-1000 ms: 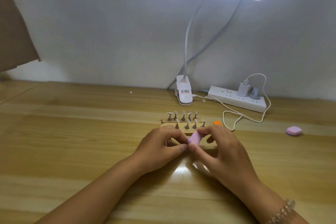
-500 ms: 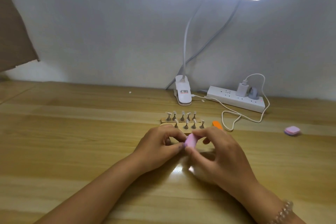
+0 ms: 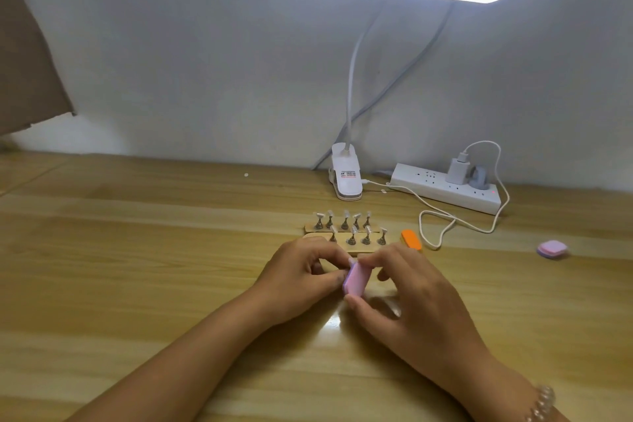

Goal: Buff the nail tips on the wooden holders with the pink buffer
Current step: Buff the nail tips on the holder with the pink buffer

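My right hand pinches the pink buffer between thumb and fingers, just in front of the wooden holders. My left hand has its fingers curled together against the buffer's left edge, pinching something small that I cannot make out; a nail tip seems to poke up at the buffer's top. Two wooden strips carry several small metal stands with clear nail tips on top. The near strip's left end is partly hidden by my left hand.
An orange buffer block lies right of the holders. A pink-purple block sits far right. Behind are a clip lamp base, a white power strip and a looping white cable on the wooden desk.
The buffer has slid down and towards me between my hands, turning more upright. Both hands stay together in front of the holders.
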`<state>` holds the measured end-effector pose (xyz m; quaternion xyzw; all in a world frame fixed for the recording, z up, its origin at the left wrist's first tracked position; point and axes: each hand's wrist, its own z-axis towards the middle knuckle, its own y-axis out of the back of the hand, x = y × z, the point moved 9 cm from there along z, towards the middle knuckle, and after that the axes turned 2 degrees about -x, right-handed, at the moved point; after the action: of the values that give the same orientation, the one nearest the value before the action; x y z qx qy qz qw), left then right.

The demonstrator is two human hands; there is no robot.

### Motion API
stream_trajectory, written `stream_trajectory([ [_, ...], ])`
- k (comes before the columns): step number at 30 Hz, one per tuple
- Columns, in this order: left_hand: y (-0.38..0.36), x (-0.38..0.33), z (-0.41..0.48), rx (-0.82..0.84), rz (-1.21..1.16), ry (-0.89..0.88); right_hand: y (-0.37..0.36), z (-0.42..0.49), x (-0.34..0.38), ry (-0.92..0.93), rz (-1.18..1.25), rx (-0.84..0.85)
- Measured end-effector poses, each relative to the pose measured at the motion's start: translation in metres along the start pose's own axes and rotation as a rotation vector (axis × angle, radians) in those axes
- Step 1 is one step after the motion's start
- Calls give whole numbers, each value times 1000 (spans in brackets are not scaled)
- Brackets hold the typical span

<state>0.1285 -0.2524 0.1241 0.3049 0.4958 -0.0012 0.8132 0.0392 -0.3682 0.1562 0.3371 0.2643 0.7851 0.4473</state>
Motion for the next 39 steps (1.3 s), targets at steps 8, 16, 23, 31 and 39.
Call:
stream_trajectory([
  [8, 1, -4, -1, -7, 38, -2, 0, 1, 0, -28, 63, 12],
  [16, -4, -2, -3, 41, 72, -24, -3, 1, 3, 9, 71, 24],
  [23, -2, -6, -2, -4, -61, -38, 12, 1, -29, -214, 146, -115],
  [31, -1, -1, 0, -7, 8, -17, 7, 3, -14, -100, 66, -65],
  [39, 0, -4, -1, 1, -7, -28, 9, 3, -15, -102, 71, -81],
])
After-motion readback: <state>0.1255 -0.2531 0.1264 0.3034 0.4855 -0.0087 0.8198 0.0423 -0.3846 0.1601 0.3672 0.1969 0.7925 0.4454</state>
